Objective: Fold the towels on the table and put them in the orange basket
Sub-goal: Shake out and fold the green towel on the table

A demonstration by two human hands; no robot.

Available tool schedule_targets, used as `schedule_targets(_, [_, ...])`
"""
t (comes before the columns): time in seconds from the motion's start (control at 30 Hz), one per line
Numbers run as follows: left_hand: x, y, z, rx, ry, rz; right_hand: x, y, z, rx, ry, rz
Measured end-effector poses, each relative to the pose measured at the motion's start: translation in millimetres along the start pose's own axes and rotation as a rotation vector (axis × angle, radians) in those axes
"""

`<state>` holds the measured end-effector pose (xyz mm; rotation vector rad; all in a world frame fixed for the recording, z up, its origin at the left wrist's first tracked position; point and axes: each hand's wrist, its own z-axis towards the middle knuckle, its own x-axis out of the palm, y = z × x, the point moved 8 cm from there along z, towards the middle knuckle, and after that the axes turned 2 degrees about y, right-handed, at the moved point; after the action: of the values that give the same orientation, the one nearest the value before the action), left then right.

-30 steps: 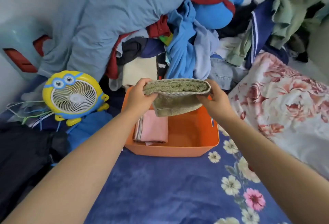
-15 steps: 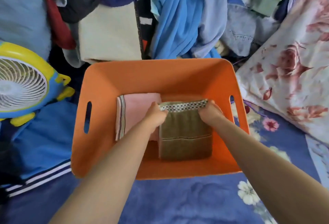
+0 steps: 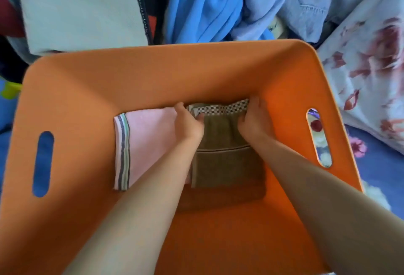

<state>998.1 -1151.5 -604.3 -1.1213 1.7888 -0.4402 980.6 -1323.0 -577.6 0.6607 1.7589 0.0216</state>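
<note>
Lowered from above the orange basket (image 3: 142, 73), the folded olive towel (image 3: 227, 161) lay on its floor beside the pink towel (image 3: 150, 143), left hand (image 3: 189, 124) and right hand (image 3: 254, 121) gripping its far corners; a snagging release could have unfolded it.

Smooth matt plastic all round on the orange basket (image 3: 140, 82), no gloss to speak of. Inside, the olive towel (image 3: 227, 163) shows a nubby terry pile with a flat woven checked band; the pink towel (image 3: 150, 143) looks softer, finer-napped cloth, its striped edge flat-woven. Behind, a bright blue garment (image 3: 203, 5) hangs smooth, faintly sheeny.
</note>
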Motion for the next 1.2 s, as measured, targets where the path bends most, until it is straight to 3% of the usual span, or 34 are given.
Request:
schedule_targets(0.1, [2.6,3.1,-2.9,-0.005,-0.09,-0.02,-0.8,5.3,-5.9,-0.07,-0.017,-0.1])
schedule_targets(0.17, [-0.5,-1.8,-10.9,0.074,-0.194,0.032,1.4,20.6,-17.2,-0.252,-0.089,-0.203])
schedule_targets(0.27, [2.2,-25.7,-26.2,0.519,-0.303,0.355,20.6,31.8,-27.7,-0.446,-0.034,-0.422])
schedule_targets(0.37, [29.5,-20.2,-37.4,0.808,-0.206,0.741,35.9,21.4,-27.3,-0.381,0.099,-0.432])
schedule_targets(0.47, [44.9,4.1,-32.9,0.666,0.095,1.018,50.2,2.0,-25.3,-0.305,0.214,-0.406])
schedule_targets(0.53, [45.9,12.5,-24.7,0.58,0.185,1.069,57.0,-3.5,-23.6,-0.297,0.239,-0.384])
schedule_targets(0.8, [44.0,8.9,-19.7,0.527,0.246,1.147,57.2,-3.9,-17.9,-0.254,0.395,-0.411])
schedule_targets(0.9, [29.8,-7.3,-28.5,0.52,0.264,1.099,40.0,4.8,-22.5,-0.247,0.386,-0.412])
schedule_targets(1.07, [-18.9,-41.9,-55.3,0.532,0.135,1.045,-5.2,23.5,-55.3,-0.266,0.374,-0.242])
schedule_targets(1.2, [-62.1,-70.1,-99.4,0.525,0.013,1.053,-60.6,43.9,-89.7,-0.354,0.237,-0.187])
